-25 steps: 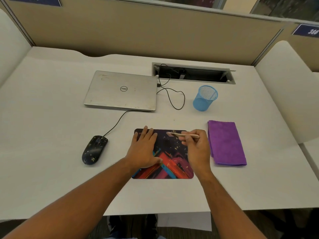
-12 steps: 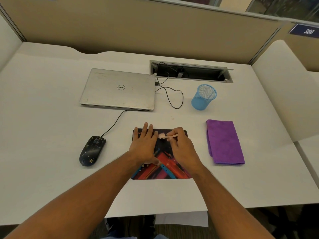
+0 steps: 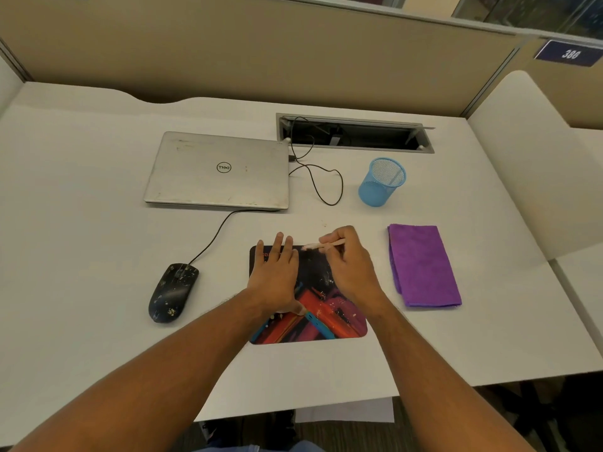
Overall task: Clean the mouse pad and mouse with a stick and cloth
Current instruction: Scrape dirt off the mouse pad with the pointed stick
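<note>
Pinching the stick in clenched fingers, the right hand holds it nearly level, long axis left-right, tip leftward at the far edge of the mouse pad; the left hand lies flat, fingers released, pinning the pad's left half; the cloth lies just right, nearer the right hand.

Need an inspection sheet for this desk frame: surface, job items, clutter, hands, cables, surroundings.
Surface: white desk, pale crumbs behind pad.
Job's things: colourful rectangular mouse pad, speckled; black speckled mouse left of it; folded purple cloth right; thin pale stick.
Clutter: closed silver laptop; blue mesh cup.
Grippers: left hand flat on pad; right hand pinching stick.
Cables: black mouse cable; looped black cable.
Surroundings: beige partition; open cable tray.
</note>
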